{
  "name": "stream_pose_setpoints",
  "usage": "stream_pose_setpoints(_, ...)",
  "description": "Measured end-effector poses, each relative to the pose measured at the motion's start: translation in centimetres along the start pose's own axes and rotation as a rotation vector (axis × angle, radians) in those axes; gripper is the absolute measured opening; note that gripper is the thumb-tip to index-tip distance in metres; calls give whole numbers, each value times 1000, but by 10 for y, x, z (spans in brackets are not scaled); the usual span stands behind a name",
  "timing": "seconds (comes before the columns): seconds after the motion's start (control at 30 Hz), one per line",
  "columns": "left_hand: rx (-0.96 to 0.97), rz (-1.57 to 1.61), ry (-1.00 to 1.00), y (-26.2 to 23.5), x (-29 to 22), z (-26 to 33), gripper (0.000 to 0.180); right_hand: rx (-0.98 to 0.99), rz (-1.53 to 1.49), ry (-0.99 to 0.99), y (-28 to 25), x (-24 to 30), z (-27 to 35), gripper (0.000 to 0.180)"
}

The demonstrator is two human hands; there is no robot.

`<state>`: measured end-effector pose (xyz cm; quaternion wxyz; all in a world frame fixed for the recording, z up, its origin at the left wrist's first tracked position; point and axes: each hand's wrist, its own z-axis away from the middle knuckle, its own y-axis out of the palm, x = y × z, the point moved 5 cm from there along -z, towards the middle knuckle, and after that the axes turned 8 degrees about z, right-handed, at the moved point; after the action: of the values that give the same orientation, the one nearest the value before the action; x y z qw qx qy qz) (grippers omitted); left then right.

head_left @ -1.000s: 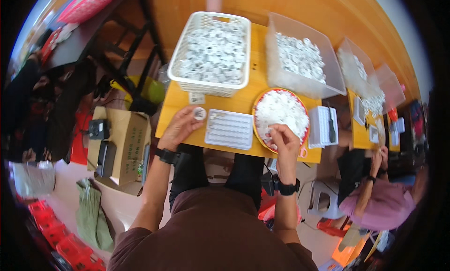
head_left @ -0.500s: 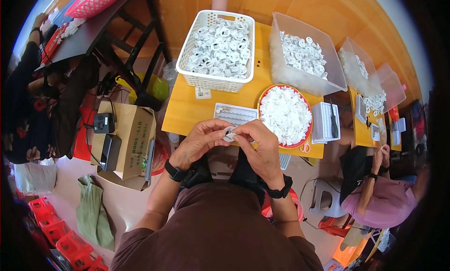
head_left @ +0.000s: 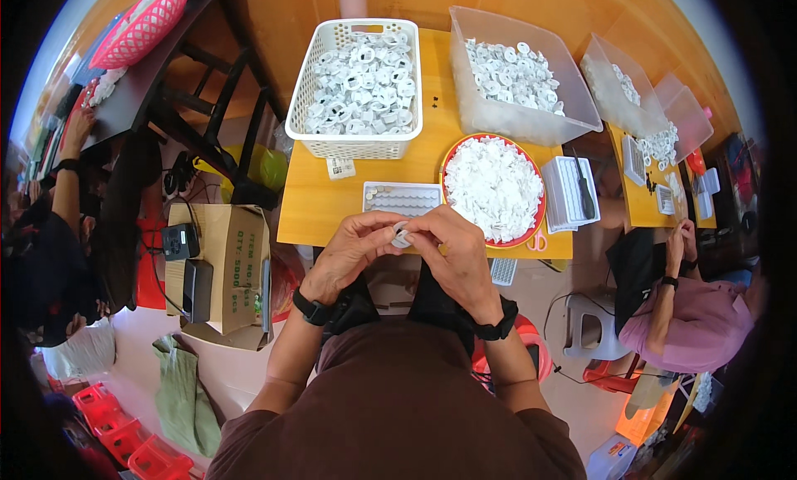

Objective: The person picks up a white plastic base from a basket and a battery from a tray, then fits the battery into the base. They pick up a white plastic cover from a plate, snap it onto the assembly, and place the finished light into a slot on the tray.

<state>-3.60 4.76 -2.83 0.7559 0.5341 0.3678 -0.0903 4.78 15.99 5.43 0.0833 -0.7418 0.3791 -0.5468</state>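
Observation:
A small round white plastic part (head_left: 401,235) is pinched between the fingertips of my left hand (head_left: 349,252) and my right hand (head_left: 461,260), just over the table's near edge. My fingers cover much of it. Right behind my hands lies a shallow white ridged tray (head_left: 423,201) with a few small round pieces at its left end. To the right of the tray stands a round dish (head_left: 543,206) with a red rim, heaped with small white plastic pieces (head_left: 491,188).
At the back are a white basket (head_left: 353,146) and a clear bin (head_left: 531,125), both holding white parts. Stacked white trays (head_left: 558,191) with a screwdriver (head_left: 585,191) stand right, near pink-handled scissors (head_left: 538,241). Left is a cardboard box (head_left: 224,272); a co-worker (head_left: 689,322) sits right.
The whole view has shifted a little, so the table items appear further left. Both hands stay together at the white part, with only slight finger movement. At far left, another person's arm has moved.

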Motion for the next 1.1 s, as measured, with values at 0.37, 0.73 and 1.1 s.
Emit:
stream_pose_setpoints(0.37,-22,7,12,4,2,-1,22,-66,-39,30,0,-4,5,11)
stream_pose_setpoints(0.73,-94,-112,53,12,0,0,22,-120,109,-44,7,-2,11,13)
stream_pose_setpoints(1.1,-93,-204,130,21,-4,2,24,-253,172,-81,3,0,18,17)
